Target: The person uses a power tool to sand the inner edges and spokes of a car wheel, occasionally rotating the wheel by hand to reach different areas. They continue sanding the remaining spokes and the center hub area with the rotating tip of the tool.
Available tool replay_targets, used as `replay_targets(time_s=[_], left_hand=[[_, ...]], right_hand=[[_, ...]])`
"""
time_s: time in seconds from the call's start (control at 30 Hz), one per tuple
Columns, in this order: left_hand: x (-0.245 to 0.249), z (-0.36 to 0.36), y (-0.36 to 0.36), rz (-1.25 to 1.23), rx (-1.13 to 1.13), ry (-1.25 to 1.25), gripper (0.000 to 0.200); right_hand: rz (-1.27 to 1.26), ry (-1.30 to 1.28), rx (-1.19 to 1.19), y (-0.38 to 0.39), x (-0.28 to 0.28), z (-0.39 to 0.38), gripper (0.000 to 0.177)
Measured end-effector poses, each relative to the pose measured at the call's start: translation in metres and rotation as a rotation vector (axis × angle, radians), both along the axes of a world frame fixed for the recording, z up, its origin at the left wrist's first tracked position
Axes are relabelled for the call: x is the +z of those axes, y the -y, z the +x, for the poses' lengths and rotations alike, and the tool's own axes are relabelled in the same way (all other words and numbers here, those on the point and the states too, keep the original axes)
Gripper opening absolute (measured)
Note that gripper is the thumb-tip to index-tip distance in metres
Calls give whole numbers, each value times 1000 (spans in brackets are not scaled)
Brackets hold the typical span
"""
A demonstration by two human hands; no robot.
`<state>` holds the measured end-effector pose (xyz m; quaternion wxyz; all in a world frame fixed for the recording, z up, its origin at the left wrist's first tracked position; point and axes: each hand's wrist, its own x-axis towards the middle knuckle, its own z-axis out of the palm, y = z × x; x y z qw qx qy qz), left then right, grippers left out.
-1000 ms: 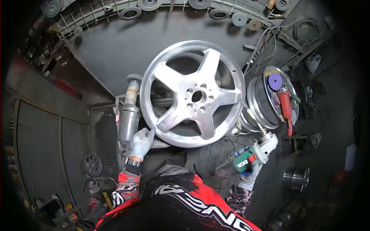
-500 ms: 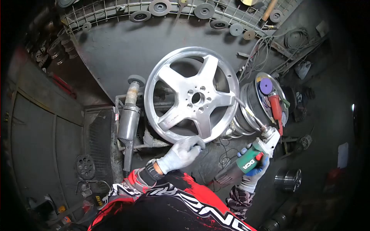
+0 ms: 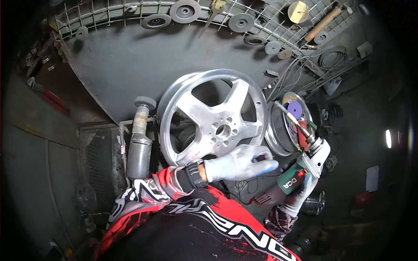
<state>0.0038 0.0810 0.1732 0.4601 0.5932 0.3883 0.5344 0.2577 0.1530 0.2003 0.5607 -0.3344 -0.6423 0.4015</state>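
Note:
A silver five-spoke alloy wheel (image 3: 190,107) is tilted in front of me, its face toward me. My left hand (image 3: 238,163), in a pale glove with blue on the thumb, is over the wheel's lower edge. Its thumb stands apart from the bent fingers, with nothing visible between them; contact with the rim cannot be made out. To the right, my gloved right hand (image 3: 302,192) grips a green DCA angle grinder (image 3: 289,181). From the grinder's silver head, a slim attachment (image 3: 292,116) points up and left, its tip right of the wheel.
A grey straight grinder (image 3: 138,157) with a round wheel stands left of the rim. Behind my tool, another wheel (image 3: 275,132) holds a purple disc (image 3: 294,110) and a red tool. Several abrasive discs hang on the wire rack (image 3: 111,18). Cables (image 3: 287,77) hang at right.
My left hand has moved right and its fingers have loosened from a curl. The grinder has shifted slightly right, still in my right hand. The view has shifted, and the wheel looks more tilted.

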Motion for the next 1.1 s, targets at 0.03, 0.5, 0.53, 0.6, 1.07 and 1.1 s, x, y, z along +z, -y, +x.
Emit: replay_targets(time_s=[0.03,0.5,0.53,0.6,1.07,1.1], left_hand=[[7,-3,-4,50,-31,27,31],[-8,13,-114,-55,-220,758,59],[-8,11,-123,-54,-204,776,59],[-6,3,-138,-59,-194,832,55],[-29,21,-223,8,214,878,58],[-31,23,-228,32,233,881,57]], right_hand=[[53,45,-32,-1,10,-8,65],[-224,131,116,-69,16,-83,82],[-166,201,185,-80,15,-89,66],[-157,259,208,-100,12,-98,66],[-326,413,316,-182,26,-125,69],[-290,437,278,-181,26,-128,67]])
